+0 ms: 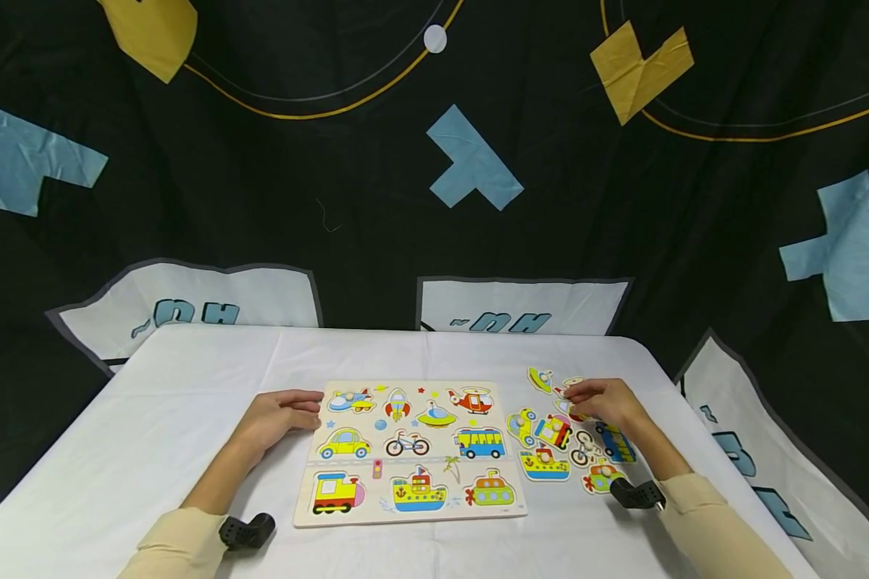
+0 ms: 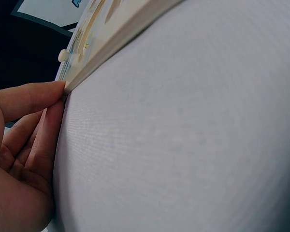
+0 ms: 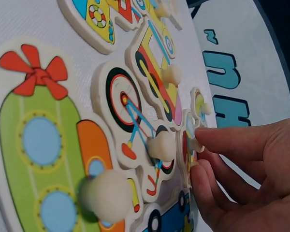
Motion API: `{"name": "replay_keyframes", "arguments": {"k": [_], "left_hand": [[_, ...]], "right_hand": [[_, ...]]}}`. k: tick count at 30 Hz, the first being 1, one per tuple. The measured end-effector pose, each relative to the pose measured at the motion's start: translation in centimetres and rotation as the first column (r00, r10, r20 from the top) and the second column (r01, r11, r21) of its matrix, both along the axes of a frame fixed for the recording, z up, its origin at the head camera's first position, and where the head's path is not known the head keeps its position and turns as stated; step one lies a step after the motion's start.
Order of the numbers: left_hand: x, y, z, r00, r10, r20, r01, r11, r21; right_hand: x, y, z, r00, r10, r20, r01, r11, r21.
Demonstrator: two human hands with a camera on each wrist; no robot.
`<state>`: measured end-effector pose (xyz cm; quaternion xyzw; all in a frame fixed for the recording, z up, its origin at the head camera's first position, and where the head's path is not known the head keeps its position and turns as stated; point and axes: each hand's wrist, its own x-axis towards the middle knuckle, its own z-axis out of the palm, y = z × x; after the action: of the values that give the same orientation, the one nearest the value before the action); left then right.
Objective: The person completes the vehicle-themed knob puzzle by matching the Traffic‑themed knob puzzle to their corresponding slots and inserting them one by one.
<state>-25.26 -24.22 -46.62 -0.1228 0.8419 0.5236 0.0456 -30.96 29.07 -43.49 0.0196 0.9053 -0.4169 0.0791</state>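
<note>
A wooden puzzle board (image 1: 387,527) printed with vehicles lies flat on the white table. My left hand (image 1: 278,418) is at its left edge near the far corner; in the left wrist view thumb and fingertips pinch the board's corner (image 2: 104,60). To the right of the board lies a group of loose knobbed puzzle pieces. Over the far part of that group, my right hand (image 1: 604,402) pinches the knob of a small puzzle piece (image 3: 185,145) with red on it, its picture mostly hidden. Close by are the bicycle piece (image 3: 121,104), train piece (image 3: 152,67) and bus piece (image 3: 166,215).
Nearest me in the group is the green submarine piece (image 1: 599,479), beside the ship piece (image 1: 543,466). The car piece (image 1: 521,426) lies near the board's right edge, and the flying saucer piece (image 1: 539,379) farthest back. A black curtain (image 1: 376,225) hangs behind the table (image 1: 188,402).
</note>
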Motion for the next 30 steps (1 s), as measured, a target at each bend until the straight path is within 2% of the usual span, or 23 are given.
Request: {"name": "replay_keyframes", "arguments": {"k": [10,30], "left_hand": [[-0.13,0.14,0.06,1.0,0.002,-0.005,-0.002,1.0,0.004],[0.1,0.05,0.0,1.0,0.005,-0.011,-0.005,1.0,-0.002]], "right_hand": [[0.04,0.15,-0.52,1.0,-0.019,0.018,0.019,0.999,0.03],[-0.17,0.1,-0.22,1.0,0.008,0.025,-0.01,0.997,0.073]]}}
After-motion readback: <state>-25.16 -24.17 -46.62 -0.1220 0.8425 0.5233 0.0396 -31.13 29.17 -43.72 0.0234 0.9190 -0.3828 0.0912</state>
